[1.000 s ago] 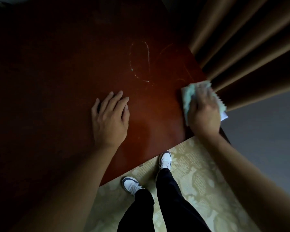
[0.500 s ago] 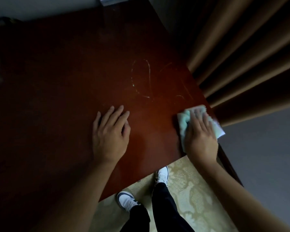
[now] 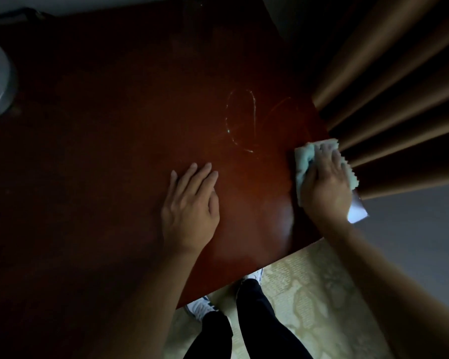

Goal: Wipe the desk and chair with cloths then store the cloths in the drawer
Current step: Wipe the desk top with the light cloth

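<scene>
Cloth (image 3: 302,163) under right hand (image 3: 325,189) at desk (image 3: 254,203) edge, left hand (image 3: 189,212) flat

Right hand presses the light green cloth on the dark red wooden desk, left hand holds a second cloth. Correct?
Not quite. The right hand does press the light green cloth on the dark red wooden desk, but the left hand holds no cloth: it rests flat, fingers straight, on the bare wood. The head view shows it.

- Worktop (image 3: 140,125): dark red-brown wood, glossy, marked with pale streaks.
- Cloth (image 3: 302,161): soft, pale green, fluffy fabric.
- Curtain (image 3: 399,86): brown matt fabric.
- Carpet (image 3: 309,294): patterned beige.
</scene>
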A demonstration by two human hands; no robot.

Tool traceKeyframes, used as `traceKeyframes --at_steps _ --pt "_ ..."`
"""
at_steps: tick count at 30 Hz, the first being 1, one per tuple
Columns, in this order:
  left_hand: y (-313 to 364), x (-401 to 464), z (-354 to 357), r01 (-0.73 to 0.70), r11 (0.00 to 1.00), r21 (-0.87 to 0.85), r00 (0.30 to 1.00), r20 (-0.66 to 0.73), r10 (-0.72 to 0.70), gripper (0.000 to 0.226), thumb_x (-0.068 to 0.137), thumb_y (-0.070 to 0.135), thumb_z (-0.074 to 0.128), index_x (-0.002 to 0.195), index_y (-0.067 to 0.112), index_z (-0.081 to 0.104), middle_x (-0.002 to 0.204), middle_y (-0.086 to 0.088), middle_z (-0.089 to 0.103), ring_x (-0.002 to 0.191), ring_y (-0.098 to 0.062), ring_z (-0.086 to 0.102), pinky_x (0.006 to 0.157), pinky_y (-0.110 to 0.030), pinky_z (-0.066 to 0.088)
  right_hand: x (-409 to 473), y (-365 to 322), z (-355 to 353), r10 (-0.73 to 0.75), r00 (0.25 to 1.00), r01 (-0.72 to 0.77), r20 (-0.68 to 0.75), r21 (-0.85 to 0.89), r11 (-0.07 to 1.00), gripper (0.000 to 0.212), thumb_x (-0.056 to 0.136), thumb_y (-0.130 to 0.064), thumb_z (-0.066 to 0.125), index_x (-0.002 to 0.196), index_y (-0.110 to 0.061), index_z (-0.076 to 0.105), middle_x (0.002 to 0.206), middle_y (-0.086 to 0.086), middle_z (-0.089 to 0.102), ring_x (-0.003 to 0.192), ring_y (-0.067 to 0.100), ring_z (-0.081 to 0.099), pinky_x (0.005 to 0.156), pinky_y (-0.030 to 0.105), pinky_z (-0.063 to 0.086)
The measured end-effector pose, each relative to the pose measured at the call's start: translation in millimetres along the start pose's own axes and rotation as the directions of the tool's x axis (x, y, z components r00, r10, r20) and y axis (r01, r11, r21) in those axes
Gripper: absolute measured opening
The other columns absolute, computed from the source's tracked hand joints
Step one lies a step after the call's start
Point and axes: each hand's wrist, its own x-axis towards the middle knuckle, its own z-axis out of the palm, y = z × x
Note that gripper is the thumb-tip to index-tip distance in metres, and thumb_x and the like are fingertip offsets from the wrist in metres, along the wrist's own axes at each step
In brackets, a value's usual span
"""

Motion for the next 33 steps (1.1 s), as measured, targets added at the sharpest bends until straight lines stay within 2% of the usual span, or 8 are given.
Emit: traceKeyframes --at_steps 3,10,12,17,20,23,30,33 --pt "-2 0 1 0.011 1.000 0.001 1.000 0.008 -0.011 0.032 0.094 0.014 0.053 0.122 0.013 0.068 0.132 -0.003 0.064 0.130 -0.024 0.053 0.112 -0.052 0.036 -15 -12 -1 0.014 1.000 -0.014 0.001 0.014 1.000 0.049 0.098 -0.022 0.034 0.140 -0.001 0.049 0.146 0.023 0.047 0.139 0.041 0.039 0.115 0.051 0.030" --pt "-2 3 -5 0.007 1.000 -0.015 0.999 0.045 -0.007 0.040 0.090 0.017 0.043 0.122 0.012 0.067 0.132 -0.005 0.063 0.130 -0.024 0.053 0.113 -0.050 0.036 -93 -104 9 -0.442 0.892 0.425 0.093 0.160 0.891 0.045 0.098 -0.024 0.044 0.139 -0.007 0.054 0.146 0.013 0.049 0.140 0.029 0.040 0.117 0.045 0.032" --pt "-1 3 -4 0.020 0.999 -0.031 0.999 0.035 -0.019 0.037 0.090 0.015 0.047 0.121 0.012 0.068 0.133 -0.004 0.063 0.130 -0.023 0.053 0.113 -0.050 0.036 -63 -80 9 -0.406 0.910 0.398 0.083 0.105 0.912 0.046 0.097 -0.022 0.041 0.139 -0.007 0.053 0.146 0.016 0.049 0.137 0.031 0.045 0.116 0.044 0.034" --pt "-3 1 0 0.025 0.998 -0.055 0.999 0.023 -0.024 0.031 0.093 0.013 0.053 0.120 0.012 0.069 0.130 -0.003 0.064 0.129 -0.023 0.054 0.113 -0.050 0.036 -5 -52 6 -0.006 1.000 0.007 -0.017 0.063 0.998 0.051 0.096 -0.022 0.033 0.138 -0.002 0.052 0.146 0.020 0.047 0.138 0.039 0.041 0.115 0.051 0.032" --pt "-4 1 -3 0.023 0.998 -0.060 1.000 0.017 -0.022 0.033 0.090 0.012 0.051 0.118 0.011 0.070 0.129 -0.004 0.065 0.127 -0.024 0.055 0.114 -0.049 0.035 -55 -98 9 -0.223 0.975 0.222 0.005 0.094 0.971 0.053 0.092 -0.023 0.039 0.139 -0.003 0.052 0.147 0.019 0.046 0.140 0.036 0.039 0.117 0.046 0.028" --pt "-3 2 -4 0.020 0.998 -0.062 1.000 0.020 -0.018 0.039 0.088 0.013 0.045 0.118 0.010 0.069 0.128 -0.005 0.066 0.127 -0.024 0.056 0.115 -0.044 0.032 -81 -110 11 -0.480 0.872 0.461 0.093 0.172 0.871 0.047 0.098 -0.025 0.042 0.141 -0.006 0.051 0.147 0.014 0.047 0.141 0.030 0.039 0.116 0.046 0.032" --pt "-2 2 -3 0.007 0.999 -0.054 1.000 0.013 -0.007 0.031 0.094 0.011 0.049 0.117 0.009 0.070 0.127 -0.006 0.066 0.126 -0.025 0.057 0.110 -0.051 0.039 0 -57 10 -0.149 0.989 0.147 0.020 0.082 0.986 0.048 0.096 -0.020 0.034 0.138 -0.004 0.054 0.146 0.018 0.048 0.139 0.036 0.042 0.115 0.050 0.032" --pt "-1 1 -6 0.017 0.998 -0.054 1.000 0.006 -0.017 0.034 0.090 0.009 0.047 0.116 0.007 0.069 0.126 -0.008 0.066 0.124 -0.025 0.058 0.110 -0.051 0.040 -48 -100 14 -0.360 0.931 0.352 0.053 0.121 0.928 0.049 0.101 -0.024 0.030 0.139 -0.002 0.052 0.147 0.019 0.046 0.140 0.034 0.040 0.116 0.047 0.031"
